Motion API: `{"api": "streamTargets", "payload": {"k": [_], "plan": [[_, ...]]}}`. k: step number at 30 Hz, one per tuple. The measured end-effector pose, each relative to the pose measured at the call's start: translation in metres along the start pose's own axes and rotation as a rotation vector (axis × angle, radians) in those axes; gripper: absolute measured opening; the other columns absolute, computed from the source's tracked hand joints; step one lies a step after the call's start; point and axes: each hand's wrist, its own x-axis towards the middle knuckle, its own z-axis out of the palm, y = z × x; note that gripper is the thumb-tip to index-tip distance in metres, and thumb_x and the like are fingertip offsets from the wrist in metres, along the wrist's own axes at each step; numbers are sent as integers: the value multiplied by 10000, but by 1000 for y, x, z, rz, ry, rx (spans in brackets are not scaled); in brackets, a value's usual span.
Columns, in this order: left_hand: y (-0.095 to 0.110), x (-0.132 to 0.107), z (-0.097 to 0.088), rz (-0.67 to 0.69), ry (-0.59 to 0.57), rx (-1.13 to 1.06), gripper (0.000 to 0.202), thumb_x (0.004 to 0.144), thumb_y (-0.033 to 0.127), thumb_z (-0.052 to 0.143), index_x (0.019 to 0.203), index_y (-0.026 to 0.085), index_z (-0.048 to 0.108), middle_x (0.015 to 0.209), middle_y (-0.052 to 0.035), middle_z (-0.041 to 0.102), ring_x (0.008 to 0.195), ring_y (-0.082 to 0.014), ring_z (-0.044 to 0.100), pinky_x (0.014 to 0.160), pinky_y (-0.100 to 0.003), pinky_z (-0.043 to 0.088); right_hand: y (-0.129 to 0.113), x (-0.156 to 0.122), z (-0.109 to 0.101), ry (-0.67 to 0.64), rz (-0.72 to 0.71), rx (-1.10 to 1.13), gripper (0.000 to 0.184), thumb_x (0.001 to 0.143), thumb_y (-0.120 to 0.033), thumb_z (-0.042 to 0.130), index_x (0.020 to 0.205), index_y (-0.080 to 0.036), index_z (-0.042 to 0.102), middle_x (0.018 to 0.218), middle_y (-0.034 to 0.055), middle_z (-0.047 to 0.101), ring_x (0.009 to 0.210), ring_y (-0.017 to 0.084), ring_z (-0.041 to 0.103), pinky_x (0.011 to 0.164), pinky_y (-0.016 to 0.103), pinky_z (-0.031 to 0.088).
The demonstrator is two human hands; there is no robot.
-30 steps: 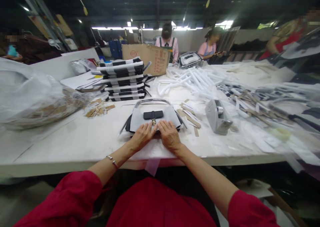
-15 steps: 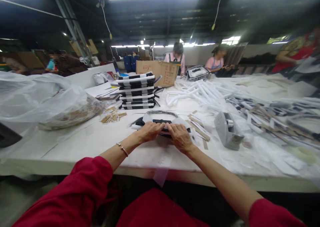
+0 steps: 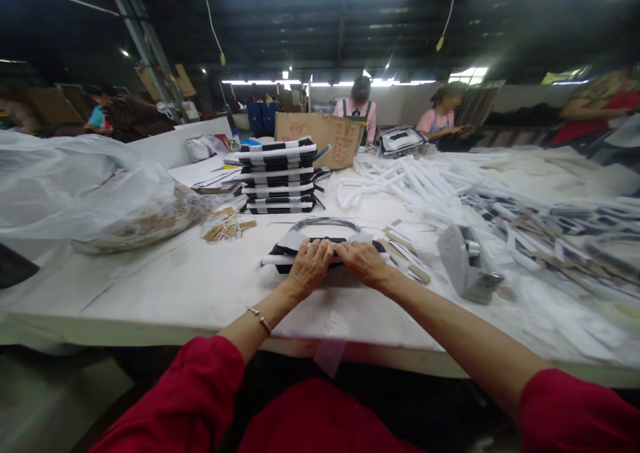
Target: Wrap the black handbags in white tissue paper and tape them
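A flat black handbag point(image 3: 285, 248) lies on the table in front of me. White padding strips run along it, and its wrapped handle loop stands up behind. My left hand point(image 3: 313, 264) presses over the near edge at the bag's middle, fingers bent onto the white strip. Close beside it, my right hand point(image 3: 361, 261) has its fingers curled on the same edge, with the fingertips nearly touching the left ones. What lies under the fingers is hidden.
Behind stands a stack of similar black bags point(image 3: 279, 188). A grey tape dispenser point(image 3: 463, 263) is at right, cardboard strips point(image 3: 407, 253) nearer. Small brown pieces point(image 3: 227, 228) and a plastic bag point(image 3: 90, 186) lie left. White foam tubes point(image 3: 400, 176), a carton point(image 3: 320, 136) and co-workers are beyond.
My left hand has shifted right and turned flatter over the bag's front edge; my right hand has curled more. More of the bag's left end shows. The view has shifted slightly.
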Motion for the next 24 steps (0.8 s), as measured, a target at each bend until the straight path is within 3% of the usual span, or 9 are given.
{"api": "streamTargets", "payload": {"k": [4, 7, 9, 11, 14, 16, 19, 21, 24], "plan": [[-10, 3, 6, -3, 110, 26, 414, 993, 187, 403, 1405, 139, 410, 1163, -127, 661, 977, -231, 627, 887, -398, 439, -1, 6, -18, -37, -1, -7, 319, 969, -171, 371, 1224, -148, 560, 1053, 143, 689, 903, 252, 647, 719, 321, 454], [-20, 1, 2, -19, 130, 17, 483, 999, 215, 406, 1467, 132, 316, 1005, -92, 676, 849, -219, 621, 765, -372, 434, -3, 6, -28, -34, 0, -21, 396, 951, -172, 398, 1332, -155, 504, 1072, 140, 684, 896, 255, 649, 708, 324, 456], [-23, -2, -1, -43, 141, 7, 475, 993, 239, 432, 1444, 118, 345, 946, -79, 670, 822, -224, 613, 729, -370, 423, -5, 5, -28, 2, -16, -31, 453, 950, -178, 409, 1400, -194, 456, 1079, 124, 682, 882, 251, 649, 703, 328, 457], [-24, -5, -1, -61, 160, -4, 398, 988, 257, 452, 1366, 134, 442, 971, -83, 675, 828, -226, 610, 721, -371, 416, -6, 6, -25, 57, -41, -29, 455, 956, -184, 418, 1406, -231, 462, 1076, 104, 687, 878, 245, 650, 714, 334, 463], [-24, -7, -1, -77, 186, -34, 270, 979, 251, 474, 1230, 189, 549, 1040, -79, 686, 845, -221, 615, 729, -370, 410, -5, 6, -23, 164, -68, -4, 342, 955, -184, 447, 1271, -193, 578, 1080, 106, 697, 926, 245, 652, 794, 361, 483], [-29, -6, -2, -97, 200, -67, 246, 958, 214, 499, 1192, 218, 574, 1037, -62, 694, 841, -219, 619, 725, -363, 409, -5, 1, -30, 287, -109, 24, 290, 951, -184, 471, 1204, -164, 611, 1183, 124, 678, 1082, 264, 622, 940, 417, 462], [-48, -4, -4, -223, 266, -134, 268, 895, 202, 585, 1162, 222, 593, 994, -55, 700, 851, -232, 628, 731, -347, 422, -8, -22, -42, 477, -193, 112, 291, 959, -184, 480, 1226, -190, 595, 1344, 95, 610, 1323, 255, 482, 1132, 504, 329], [-66, -4, -7, -355, 345, -171, 288, 856, 248, 649, 1137, 205, 605, 961, -65, 696, 848, -244, 634, 724, -332, 434, -12, -46, -38, 515, -164, 201, 304, 963, -194, 481, 1249, -212, 583, 1345, 80, 612, 1347, 226, 467, 1156, 496, 320], [-89, -8, -11, -484, 465, -185, 307, 840, 348, 688, 1095, 194, 615, 916, -64, 685, 803, -242, 637, 688, -311, 442, -13, -78, 2, 389, 92, 267, 381, 970, -270, 484, 1336, -174, 531, 1381, 144, 578, 1357, 250, 461, 1129, 497, 373]]}}
